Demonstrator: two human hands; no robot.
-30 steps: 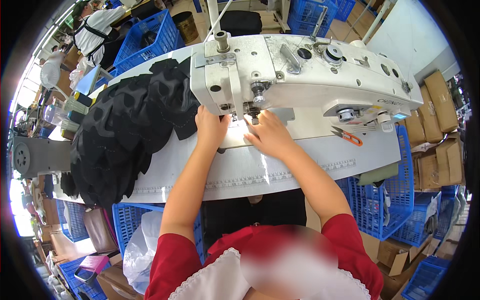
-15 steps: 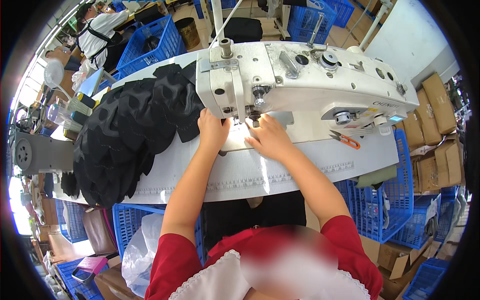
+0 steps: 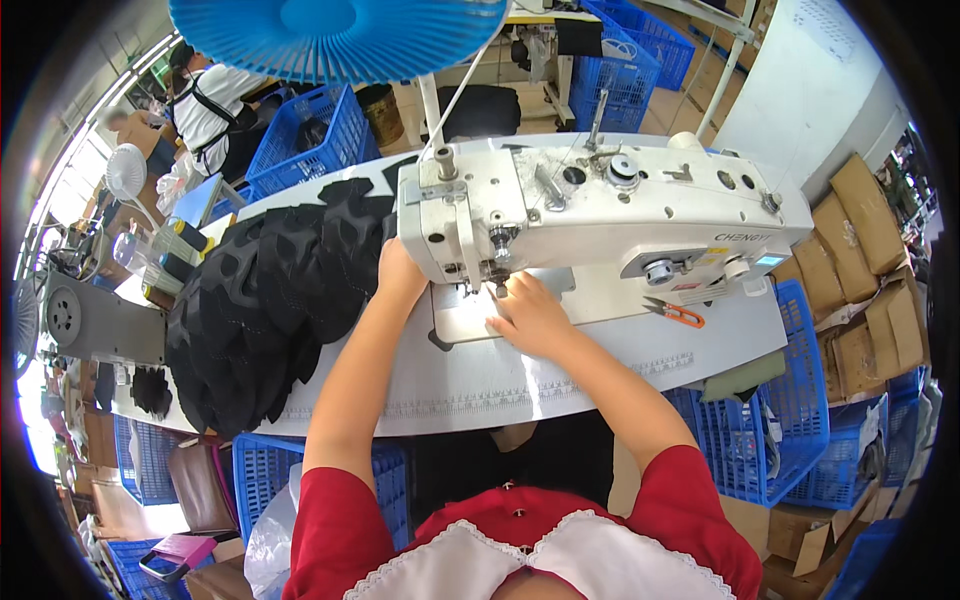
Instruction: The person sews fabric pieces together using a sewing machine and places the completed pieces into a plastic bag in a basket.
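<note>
A white sewing machine (image 3: 600,205) stands on the pale table. My left hand (image 3: 402,272) is at the left side of its head, beside the stitched black fabric pieces (image 3: 285,270); its fingertips are hidden behind the machine head and the fabric. My right hand (image 3: 533,315) is close by the needle area, right of the presser foot, with thumb and fingers apart. I make out nothing held in it. The pieces lie overlapped in a long curved row. Bare metal plate (image 3: 462,318) shows between my hands.
Orange-handled thread snips (image 3: 675,313) lie right of my right hand. A printed ruler (image 3: 520,383) runs along the table's front. Thread spools (image 3: 190,236) stand at the far left. Blue crates (image 3: 765,440) flank the table, and a blue round ribbed object (image 3: 340,40) hangs overhead.
My left hand has moved left from the needle area toward the black pieces. My right hand stays near the needle. The view has tilted up, bringing in the blue round object.
</note>
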